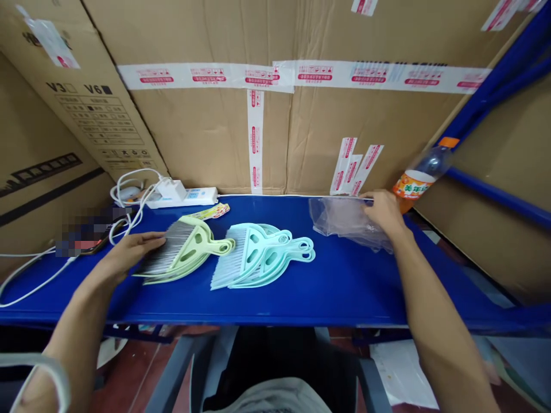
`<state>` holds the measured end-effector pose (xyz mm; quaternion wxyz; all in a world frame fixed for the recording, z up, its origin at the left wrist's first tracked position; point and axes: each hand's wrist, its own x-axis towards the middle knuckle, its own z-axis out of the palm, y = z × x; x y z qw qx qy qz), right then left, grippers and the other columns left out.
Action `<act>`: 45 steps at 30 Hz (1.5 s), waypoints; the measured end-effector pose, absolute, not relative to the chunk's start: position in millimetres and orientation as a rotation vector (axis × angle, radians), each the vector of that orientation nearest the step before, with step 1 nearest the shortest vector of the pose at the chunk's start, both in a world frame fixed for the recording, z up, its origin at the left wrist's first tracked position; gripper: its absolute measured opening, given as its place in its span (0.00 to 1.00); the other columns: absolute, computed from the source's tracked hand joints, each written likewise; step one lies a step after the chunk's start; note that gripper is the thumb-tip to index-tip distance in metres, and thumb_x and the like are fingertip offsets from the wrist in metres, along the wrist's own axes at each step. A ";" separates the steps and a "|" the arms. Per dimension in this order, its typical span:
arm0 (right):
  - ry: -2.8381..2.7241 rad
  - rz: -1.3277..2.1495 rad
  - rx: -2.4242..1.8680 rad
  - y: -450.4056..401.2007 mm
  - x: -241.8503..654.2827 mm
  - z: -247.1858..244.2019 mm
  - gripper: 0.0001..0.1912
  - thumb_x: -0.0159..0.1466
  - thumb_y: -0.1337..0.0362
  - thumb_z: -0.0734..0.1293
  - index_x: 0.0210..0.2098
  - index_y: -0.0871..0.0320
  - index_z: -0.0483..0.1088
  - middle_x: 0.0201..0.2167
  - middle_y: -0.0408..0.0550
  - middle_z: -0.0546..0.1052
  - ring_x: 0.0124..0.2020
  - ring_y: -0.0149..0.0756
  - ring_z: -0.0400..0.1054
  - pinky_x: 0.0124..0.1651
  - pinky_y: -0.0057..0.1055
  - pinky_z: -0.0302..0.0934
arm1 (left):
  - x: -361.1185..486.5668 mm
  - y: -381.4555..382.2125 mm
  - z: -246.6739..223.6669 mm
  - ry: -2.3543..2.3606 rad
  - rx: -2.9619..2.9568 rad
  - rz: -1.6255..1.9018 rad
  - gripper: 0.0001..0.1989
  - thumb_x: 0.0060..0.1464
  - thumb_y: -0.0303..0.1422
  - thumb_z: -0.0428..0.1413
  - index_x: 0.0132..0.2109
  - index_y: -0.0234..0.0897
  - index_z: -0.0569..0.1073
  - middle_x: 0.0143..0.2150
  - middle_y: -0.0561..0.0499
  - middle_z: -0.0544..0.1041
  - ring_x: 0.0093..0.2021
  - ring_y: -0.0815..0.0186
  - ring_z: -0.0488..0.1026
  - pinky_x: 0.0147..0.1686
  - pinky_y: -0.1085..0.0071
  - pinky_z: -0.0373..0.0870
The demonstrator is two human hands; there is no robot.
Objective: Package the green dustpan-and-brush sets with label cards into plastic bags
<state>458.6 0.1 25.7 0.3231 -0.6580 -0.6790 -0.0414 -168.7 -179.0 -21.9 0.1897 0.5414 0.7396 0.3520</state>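
Note:
A light green brush and dustpan set (189, 249) lies on the left part of the blue table, its grey bristles facing left. My left hand (133, 252) rests at those bristles, fingers stretched out and touching their edge. Right of it, pale turquoise brush and dustpan sets (262, 255) overlap one another, handles to the right. Clear plastic bags (340, 218) lie flat in a pile near the back right. Over their right end is my right hand (384, 212), its fingers bent onto the plastic and closed on it; the fingertips are partly hidden.
An orange-capped drink bottle (419, 175) leans at the back right beside my right hand. A white power strip (193, 196) with cables, a colourful packet (213, 211) and a phone (92, 238) are at the left. Taped cardboard walls (206, 126) enclose the blue table (344, 292).

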 end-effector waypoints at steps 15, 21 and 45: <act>-2.778 0.529 -0.803 -110.6 298.7 9.4 0.44 0.75 0.46 0.69 0.83 0.38 0.47 0.79 0.55 0.60 0.74 0.57 0.66 0.71 0.59 0.67 | -140.0 -186.4 -51.3 2.132 1.523 0.860 0.62 0.47 0.70 0.60 0.74 0.25 0.67 0.63 0.29 0.82 0.60 0.39 0.82 0.60 0.49 0.79; -2.701 0.441 -0.707 -106.9 301.4 3.7 0.45 0.73 0.47 0.72 0.82 0.35 0.49 0.82 0.58 0.45 0.72 0.58 0.66 0.69 0.60 0.70 | -103.6 -199.2 -59.3 2.238 1.673 0.880 0.54 0.57 0.65 0.53 0.74 0.24 0.70 0.59 0.29 0.84 0.61 0.37 0.82 0.59 0.49 0.79; -2.545 0.230 -0.505 -99.8 297.4 -2.8 0.14 0.79 0.54 0.66 0.58 0.55 0.74 0.54 0.57 0.82 0.57 0.49 0.79 0.58 0.48 0.77 | -109.6 -254.6 -65.7 2.255 2.292 0.617 0.60 0.66 0.52 0.56 0.83 0.24 0.28 0.66 0.25 0.79 0.56 0.34 0.84 0.48 0.49 0.82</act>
